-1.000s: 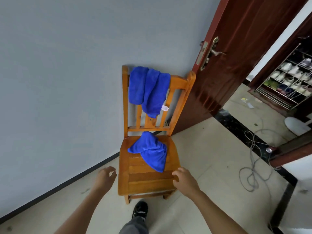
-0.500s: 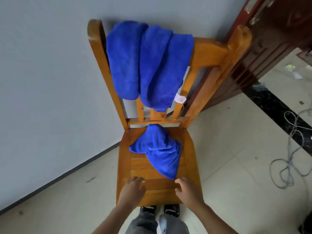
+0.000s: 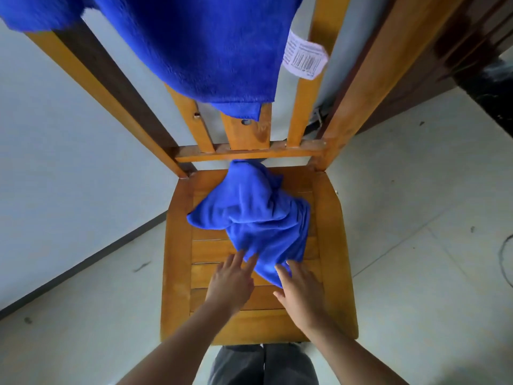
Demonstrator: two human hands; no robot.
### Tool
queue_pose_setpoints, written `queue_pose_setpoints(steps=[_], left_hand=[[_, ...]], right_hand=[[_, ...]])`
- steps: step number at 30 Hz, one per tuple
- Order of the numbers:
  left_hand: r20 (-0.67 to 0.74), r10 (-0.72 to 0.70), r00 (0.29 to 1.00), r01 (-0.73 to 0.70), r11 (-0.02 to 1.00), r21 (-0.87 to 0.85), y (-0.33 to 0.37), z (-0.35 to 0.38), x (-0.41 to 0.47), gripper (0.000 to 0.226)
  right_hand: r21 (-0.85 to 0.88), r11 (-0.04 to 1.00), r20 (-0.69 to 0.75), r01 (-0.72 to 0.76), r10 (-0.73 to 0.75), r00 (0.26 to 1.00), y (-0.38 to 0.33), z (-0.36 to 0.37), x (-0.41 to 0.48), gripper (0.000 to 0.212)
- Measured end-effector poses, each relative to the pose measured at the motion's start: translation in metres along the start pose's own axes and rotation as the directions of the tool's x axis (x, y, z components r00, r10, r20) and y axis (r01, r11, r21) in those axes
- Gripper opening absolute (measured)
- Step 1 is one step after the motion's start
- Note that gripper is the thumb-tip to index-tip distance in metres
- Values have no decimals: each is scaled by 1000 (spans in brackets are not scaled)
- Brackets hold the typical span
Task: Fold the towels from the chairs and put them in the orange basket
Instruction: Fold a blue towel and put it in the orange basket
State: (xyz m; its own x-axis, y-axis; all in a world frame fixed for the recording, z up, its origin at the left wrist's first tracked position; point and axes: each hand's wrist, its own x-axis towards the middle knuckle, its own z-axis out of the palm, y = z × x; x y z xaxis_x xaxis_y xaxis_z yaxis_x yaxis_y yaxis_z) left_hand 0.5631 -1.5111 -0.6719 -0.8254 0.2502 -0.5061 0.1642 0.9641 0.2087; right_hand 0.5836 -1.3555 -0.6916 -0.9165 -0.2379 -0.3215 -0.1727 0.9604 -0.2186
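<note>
On chair seat (image 3: 177,259), crumpled blue towel (image 3: 255,218), left hand (image 3: 230,284), right hand (image 3: 299,290), fingers straight, touching its near corner

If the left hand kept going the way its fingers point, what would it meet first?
The crumpled blue towel on the wooden chair seat; fingers of the left hand seem to touch its near edge.

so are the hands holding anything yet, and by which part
Nothing is held yet. The left hand and right hand lie with straight fingers touching the near corner of the crumpled towel on the chair seat, not curled round it.
</note>
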Motion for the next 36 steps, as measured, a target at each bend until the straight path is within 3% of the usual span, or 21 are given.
queue_pose_setpoints(steps=[4, 8, 10, 13, 14, 17, 20, 22, 26, 30, 34, 36], left_hand=[[3, -53, 999, 52, 995, 83, 6, 11, 16, 64], [-157, -40, 987, 57, 993, 108, 4, 18, 21, 34], [-200, -93, 975, 105, 993, 49, 9, 13, 17, 29], [-345, -51, 937, 16, 994, -105, 18, -1, 6, 11], [-408, -44, 912, -30, 984, -175, 22, -9, 2, 9], [-508, -72, 858, -137, 922, -361, 39, -52, -12, 30], [-542, -102, 834, -207, 853, -479, 52, -110, -31, 39], [-548, -104, 830, -237, 824, -514, 60, -148, -39, 42], [-587, -125, 800, -302, 762, -573, 73, -224, -70, 24], [-540, -210, 815, -283, 669, -688, 71, -258, -78, 14], [-601, -391, 697, -327, 572, -752, 82, -250, -91, 16], [-556, -351, 753, -377, 463, -802, 95, -235, -102, 14]], right_hand=[[-31, 998, -45, 53, -54, 998, 18, 17, 5, 45], [78, 993, -121, 86, -76, 990, 21, 7, 4, 32], [213, 972, -189, 101, -61, 980, 22, -9, 1, 26], [377, 911, -321, 166, -40, 946, 30, -48, -6, 11], [437, 883, -347, 172, -11, 938, 32, -63, -8, 17], [573, 796, -393, 195, 58, 918, 42, -117, -13, 27], [698, 687, -344, 203, 72, 936, 44, -175, -20, 25], [801, 586, -229, 127, 102, 968, 42, -208, -18, 10], [869, 488, -124, 80, 58, 991, 27, -285, -26, 13], [833, 527, -167, 168, -51, 985, 13, -338, -27, 28], [821, 533, -196, 207, -78, 978, -3, -350, -19, 27], [830, 520, -196, 203, -69, 978, -10, -343, -17, 25]])
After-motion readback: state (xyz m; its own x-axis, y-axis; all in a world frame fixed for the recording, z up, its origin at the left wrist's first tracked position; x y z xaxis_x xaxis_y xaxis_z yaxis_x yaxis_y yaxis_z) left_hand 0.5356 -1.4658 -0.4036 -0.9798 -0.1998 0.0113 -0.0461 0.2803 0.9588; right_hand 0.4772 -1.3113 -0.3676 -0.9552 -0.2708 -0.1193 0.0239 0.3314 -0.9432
